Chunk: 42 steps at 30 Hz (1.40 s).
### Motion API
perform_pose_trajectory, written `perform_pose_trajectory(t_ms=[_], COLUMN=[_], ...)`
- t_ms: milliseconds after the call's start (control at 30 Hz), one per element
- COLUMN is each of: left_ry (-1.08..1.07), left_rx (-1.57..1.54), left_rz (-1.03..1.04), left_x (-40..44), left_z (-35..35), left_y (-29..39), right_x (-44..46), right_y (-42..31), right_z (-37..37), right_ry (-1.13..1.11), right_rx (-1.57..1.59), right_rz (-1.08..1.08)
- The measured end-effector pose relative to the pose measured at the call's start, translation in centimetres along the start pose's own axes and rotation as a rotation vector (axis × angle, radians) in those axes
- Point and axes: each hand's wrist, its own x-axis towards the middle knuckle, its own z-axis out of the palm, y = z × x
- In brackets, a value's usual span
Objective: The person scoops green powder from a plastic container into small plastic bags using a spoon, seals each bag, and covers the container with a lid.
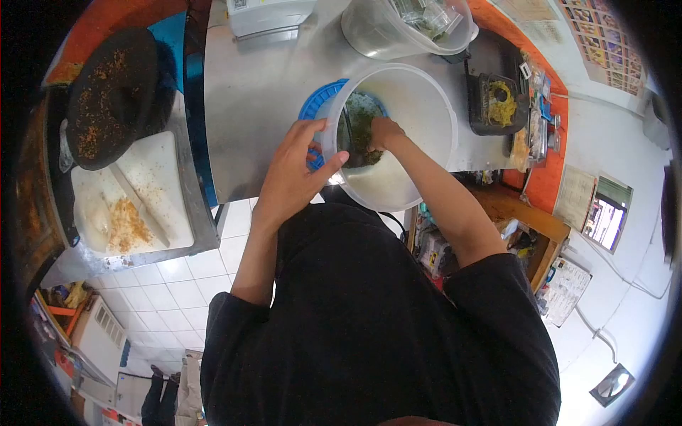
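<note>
A tall translucent plastic bucket (pixel 419 153) leans toward me at the near edge of the steel counter, its round mouth facing up at me. Dark green chopped herbs (pixel 361 124) lie at its bottom, with a dark straight edge beside them. My right hand (pixel 385 135) reaches inside, fingers bunched together at the herbs; the fingertips are partly hidden. At the bucket's left side, my left hand (pixel 295 167) curls around the rim, thumb over it and fingers outside. A blue round plastic rim (pixel 323 96) shows behind the bucket, next to the left fingers.
Another translucent bucket (pixel 366 32) with plastic containers inside stands behind. To the right is a black tray (pixel 490 117) with a tub of yellow food. A white appliance (pixel 266 18) sits at the back. Left are a white cutting board (pixel 167 160), a knife and a dark crumb-covered pan (pixel 114 99).
</note>
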Motion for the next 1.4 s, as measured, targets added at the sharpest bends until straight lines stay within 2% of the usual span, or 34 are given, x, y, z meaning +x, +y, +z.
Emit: perform_pose_trajectory(t_ms=[133, 233, 333, 433, 533, 633, 733, 800, 833, 900, 967, 1033, 1100, 1167, 1233, 1300, 1367, 1400], left_ry=[-0.011, -0.003, -0.003, -0.012, -0.014, -0.013, -0.012, -0.003, -0.009, -0.079, -0.059, -0.086, -0.033, 0.001, 0.038, 0.072, 0.09, 0.092], left_rx=[-0.011, -0.01, -0.001, -0.007, -0.005, 0.018, 0.061, 0.149, 0.152, 0.17, 0.142, 0.128, 0.133, 0.191, 0.271, 0.381, 0.439, 0.462], left_rz=[-0.008, -0.001, -0.014, -0.01, -0.01, -0.016, -0.021, -0.007, -0.011, -0.024, -0.068, -0.046, -0.08, -0.002, 0.063, 0.109, 0.166, 0.206], left_x=[0.1, 0.1, 0.0, 0.1, 0.1, 0.2, 0.3, 0.2, 0.2, 0.5, 0.1, 0.7, 1.6, 3.0, 4.8, 5.9, 7.1, 7.6], left_z=[0.0, 0.0, -0.1, -0.3, -0.3, -0.3, -0.3, -0.3, -0.2, -0.6, -0.9, -1.7, -2.2, -2.8, -2.3, -1.4, 0.8, 2.1], left_y=[0.0, -0.1, -0.1, 0.1, 0.1, 0.6, 1.1, 1.3, 1.0, 0.7, -0.4, 0.3, 1.8, 3.0, 4.6, 7.5, 10.0, 10.9], right_x=[0.5, -0.2, -0.9, -2.1, -3.7, -4.5, -5.2, -3.3, -5.4, -7.2, -10.9, -13.5, -17.5, -19.7, -21.0, -23.2, -24.0, -23.9], right_y=[0.1, 0.2, 0.4, 0.5, 1.2, 1.8, 2.6, 3.6, 3.0, 3.2, 3.3, 4.4, 6.4, 9.6, 13.4, 17.6, 21.8, 23.8], right_z=[-0.2, -1.2, -1.9, -2.6, -3.5, -4.5, -5.0, -3.1, -4.5, -4.8, -6.2, -6.4, -7.6, -7.2, -4.3, -1.0, 4.1, 7.3], right_ry=[-0.076, -0.113, -0.084, -0.021, 0.113, 0.167, 0.324, 0.437, 0.474, 0.571, 0.613, 0.712, 0.701, 0.708, 0.755, 0.911, 0.756, 0.798], right_rx=[-0.004, -0.015, -0.002, -0.005, 0.123, 0.212, 0.299, 0.309, 0.362, 0.516, 0.664, 0.858, 1.011, 1.218, 1.491, 1.5, 1.908, 1.967], right_rz=[0.027, -0.029, -0.188, -0.266, -0.332, -0.316, -0.323, -0.494, -0.623, -0.588, -0.56, -0.617, -0.537, -0.493, -0.469, -0.267, -0.092, -0.013])
